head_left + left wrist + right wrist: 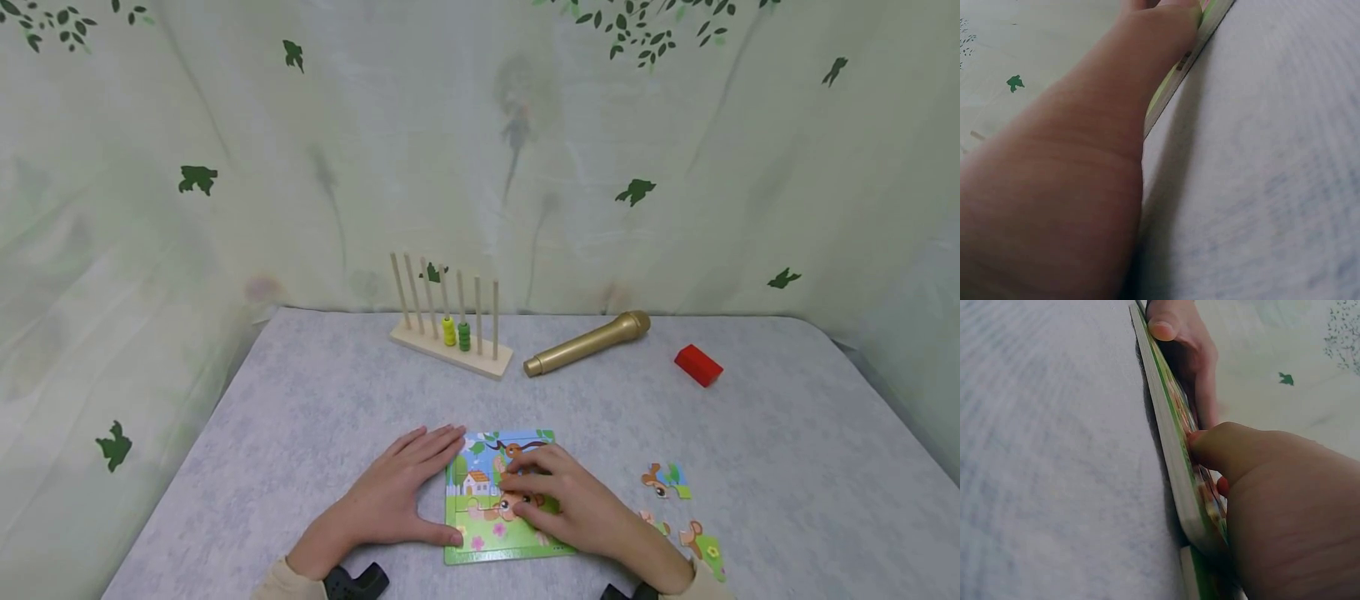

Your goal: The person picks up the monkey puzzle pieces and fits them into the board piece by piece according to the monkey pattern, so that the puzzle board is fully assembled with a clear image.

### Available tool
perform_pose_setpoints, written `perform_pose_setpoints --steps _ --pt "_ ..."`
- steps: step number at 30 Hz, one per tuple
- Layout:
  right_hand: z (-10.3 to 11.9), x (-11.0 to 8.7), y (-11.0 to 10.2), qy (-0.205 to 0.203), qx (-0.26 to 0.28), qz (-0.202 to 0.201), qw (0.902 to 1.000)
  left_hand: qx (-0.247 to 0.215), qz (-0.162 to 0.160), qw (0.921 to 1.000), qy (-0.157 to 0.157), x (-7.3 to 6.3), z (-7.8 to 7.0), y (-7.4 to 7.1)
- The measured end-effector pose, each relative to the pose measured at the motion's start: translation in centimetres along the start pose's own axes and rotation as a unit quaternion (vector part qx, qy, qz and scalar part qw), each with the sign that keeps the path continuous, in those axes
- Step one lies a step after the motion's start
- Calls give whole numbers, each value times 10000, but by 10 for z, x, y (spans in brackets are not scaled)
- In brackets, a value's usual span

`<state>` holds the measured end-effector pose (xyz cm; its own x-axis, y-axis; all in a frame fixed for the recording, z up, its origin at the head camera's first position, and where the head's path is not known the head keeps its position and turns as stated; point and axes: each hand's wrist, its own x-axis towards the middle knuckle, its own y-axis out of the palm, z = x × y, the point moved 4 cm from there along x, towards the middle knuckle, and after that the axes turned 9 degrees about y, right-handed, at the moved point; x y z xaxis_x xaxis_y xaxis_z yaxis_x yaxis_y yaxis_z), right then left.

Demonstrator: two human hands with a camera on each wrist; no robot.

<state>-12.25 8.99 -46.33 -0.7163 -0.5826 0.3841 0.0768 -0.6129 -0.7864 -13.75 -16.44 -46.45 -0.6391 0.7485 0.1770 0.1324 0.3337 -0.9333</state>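
Observation:
A jigsaw puzzle with a green border lies flat on the table, showing a small house, flowers and a brown animal. Along its left side rests my left hand, fingers extended, fingertips at the upper left corner and thumb on the lower left edge. My right hand is over the right half, with bent fingers and thumb at a puzzle piece bearing the animal's eye. In the right wrist view, the thumb touches the picture surface. The hand hides much of the puzzle's right side.
Loose puzzle pieces lie right of the puzzle, one partly behind my right forearm. Farther back stand a wooden peg rack with yellow and green beads, a gold toy microphone and a red block. A printed curtain hangs behind.

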Motion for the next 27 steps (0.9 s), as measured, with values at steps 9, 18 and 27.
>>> perform_pose_setpoints --steps 9,18,27 --pt "0 -1 -1 8 -66 12 10000 14 5 10000 -22 1 1 1" --pt "3 1 -3 329 -94 333 9989 -15 24 10000 -58 1 1 0" --pt "5 2 -9 748 158 958 9925 59 -29 10000 21 0 0 0"
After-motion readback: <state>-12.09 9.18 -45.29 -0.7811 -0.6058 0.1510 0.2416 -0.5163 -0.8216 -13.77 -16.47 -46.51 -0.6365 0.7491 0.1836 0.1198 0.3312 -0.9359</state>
